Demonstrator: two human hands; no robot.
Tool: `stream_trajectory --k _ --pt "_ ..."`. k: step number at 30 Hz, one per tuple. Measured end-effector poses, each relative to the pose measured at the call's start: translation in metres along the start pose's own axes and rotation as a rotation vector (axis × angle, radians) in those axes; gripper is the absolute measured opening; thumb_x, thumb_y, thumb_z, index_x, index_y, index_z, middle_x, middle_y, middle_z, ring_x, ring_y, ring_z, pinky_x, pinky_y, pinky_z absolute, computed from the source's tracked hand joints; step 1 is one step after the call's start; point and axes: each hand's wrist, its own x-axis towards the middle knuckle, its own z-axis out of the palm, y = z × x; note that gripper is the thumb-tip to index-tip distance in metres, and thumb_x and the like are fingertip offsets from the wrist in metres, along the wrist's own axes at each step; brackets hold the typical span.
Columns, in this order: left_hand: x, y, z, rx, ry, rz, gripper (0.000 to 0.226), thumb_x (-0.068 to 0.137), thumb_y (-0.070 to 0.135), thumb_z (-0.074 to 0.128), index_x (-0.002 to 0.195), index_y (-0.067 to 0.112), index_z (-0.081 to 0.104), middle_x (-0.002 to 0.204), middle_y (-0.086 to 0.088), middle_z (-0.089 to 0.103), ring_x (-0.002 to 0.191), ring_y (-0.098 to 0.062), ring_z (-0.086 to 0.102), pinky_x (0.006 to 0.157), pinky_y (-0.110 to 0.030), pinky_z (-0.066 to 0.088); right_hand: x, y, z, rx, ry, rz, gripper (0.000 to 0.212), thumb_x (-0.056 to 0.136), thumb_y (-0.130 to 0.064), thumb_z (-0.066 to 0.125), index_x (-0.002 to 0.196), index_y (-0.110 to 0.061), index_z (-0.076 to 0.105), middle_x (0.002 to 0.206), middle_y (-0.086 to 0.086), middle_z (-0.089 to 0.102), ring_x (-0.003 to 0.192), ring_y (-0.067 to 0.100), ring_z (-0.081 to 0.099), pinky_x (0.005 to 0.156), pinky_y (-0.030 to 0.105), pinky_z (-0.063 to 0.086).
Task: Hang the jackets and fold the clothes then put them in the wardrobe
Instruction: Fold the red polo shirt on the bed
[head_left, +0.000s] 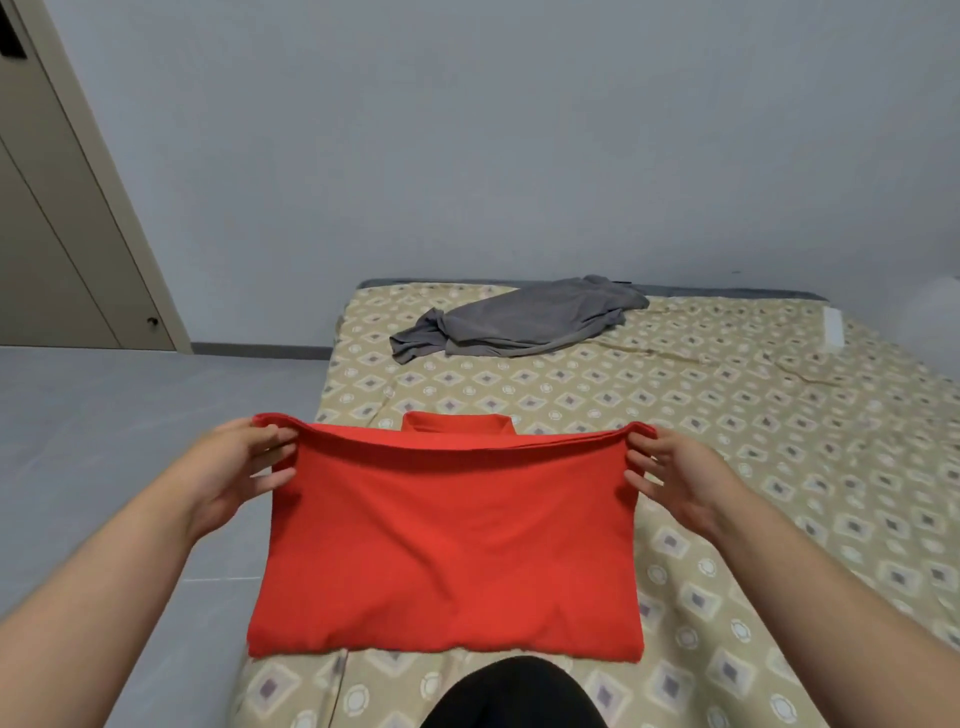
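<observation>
Here, a red shirt (447, 545) lies half folded on the near end of a bed (753, 426) with a tan diamond-patterned sheet, its collar (457, 422) showing just beyond the raised fold. Both hands grip that fold, held up off the cloth beneath: the left hand (244, 462) pinches its left corner and the right hand (680, 478) pinches its right corner. Farther up the bed, near the wall, lies a crumpled grey garment (519, 325), and a beige door (62, 234) stands at the left.
</observation>
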Motion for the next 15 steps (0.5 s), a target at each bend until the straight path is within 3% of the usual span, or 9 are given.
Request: stream_trajectory --k 3,4,5,7,9,10,12,14,15 --pt "0.034 0.020 0.023 0.012 -0.021 -0.005 0.018 0.102 0.004 0.045 0.101 0.016 0.058 0.113 -0.007 0.063 0.100 -0.015 0.060 0.088 -0.041 0.053 0.031 -0.021 0.023 -0.051 0.023 -0.056 0.029 0.095 -0.002 0.051 0.113 -0.020 0.064 0.103 -0.004 0.063 0.094 0.008 0.059 0.082 0.032 0.054" --pt "0.043 0.027 0.030 0.009 -0.023 0.014 0.019 0.101 0.003 0.046 0.109 0.015 0.058 0.116 -0.007 0.062 0.100 -0.015 0.060 0.088 -0.039 0.053 0.041 -0.028 0.032 -0.074 0.023 -0.089 0.032 0.095 0.000 0.048 0.116 -0.020 0.062 0.106 -0.006 0.062 0.090 0.005 0.059 0.081 0.032 0.054" --pt "0.052 0.032 0.035 -0.006 -0.019 0.042 0.030 0.099 0.001 0.049 0.127 0.013 0.053 0.120 -0.007 0.060 0.101 -0.016 0.060 0.087 -0.038 0.053 0.050 -0.033 0.039 -0.098 0.020 -0.124 0.038 0.095 0.001 0.046 0.123 -0.021 0.058 0.108 -0.007 0.061 0.084 0.003 0.059 0.080 0.032 0.055" --pt "0.066 0.033 0.040 -0.050 0.015 0.076 0.070 0.097 -0.001 0.052 0.155 0.017 0.018 0.121 -0.011 0.060 0.098 -0.020 0.063 0.088 -0.038 0.053 0.064 -0.032 0.050 -0.154 0.023 -0.157 0.062 0.093 0.001 0.047 0.149 -0.023 0.036 0.111 -0.004 0.059 0.075 0.005 0.057 0.086 0.036 0.056" --pt "0.064 0.012 0.043 0.065 0.040 0.084 0.078 0.096 0.002 0.054 0.157 0.020 0.011 0.117 -0.014 0.062 0.093 -0.022 0.063 0.086 -0.036 0.052 0.067 -0.010 0.057 -0.271 0.000 -0.123 0.079 0.092 -0.003 0.052 0.157 -0.030 0.018 0.091 0.000 0.056 0.070 0.011 0.052 0.077 0.036 0.053" --pt "0.060 -0.008 0.043 0.177 0.058 0.074 0.070 0.095 0.005 0.056 0.155 0.016 0.022 0.116 -0.014 0.062 0.093 -0.022 0.063 0.086 -0.037 0.050 0.064 0.008 0.058 -0.360 -0.028 -0.105 0.077 0.091 -0.003 0.053 0.156 -0.028 0.021 0.085 0.002 0.054 0.068 0.014 0.051 0.069 0.033 0.051" --pt "0.048 -0.063 0.037 0.473 0.100 0.087 0.035 0.092 0.008 0.062 0.126 0.014 0.057 0.115 -0.012 0.065 0.087 -0.019 0.063 0.080 -0.032 0.049 0.055 0.056 0.049 -0.664 -0.004 -0.096 0.062 0.089 -0.003 0.055 0.148 -0.014 0.040 0.102 0.006 0.062 0.082 0.019 0.058 0.072 0.030 0.048" --pt "0.033 -0.114 0.024 0.685 0.124 0.103 0.009 0.088 0.009 0.066 0.093 0.015 0.062 0.108 -0.012 0.069 0.080 -0.018 0.064 0.070 -0.030 0.048 0.042 0.102 0.025 -0.959 0.141 -0.138 0.042 0.085 -0.010 0.058 0.127 -0.011 0.058 0.115 0.007 0.066 0.098 0.024 0.063 0.084 0.032 0.049" --pt "0.028 -0.134 0.016 0.770 0.154 0.081 0.009 0.087 0.013 0.069 0.092 0.014 0.062 0.104 -0.013 0.070 0.082 -0.024 0.065 0.072 -0.033 0.048 0.031 0.121 0.011 -1.057 0.236 -0.153 0.031 0.084 -0.016 0.060 0.114 -0.012 0.062 0.109 0.007 0.068 0.096 0.027 0.064 0.083 0.034 0.050"
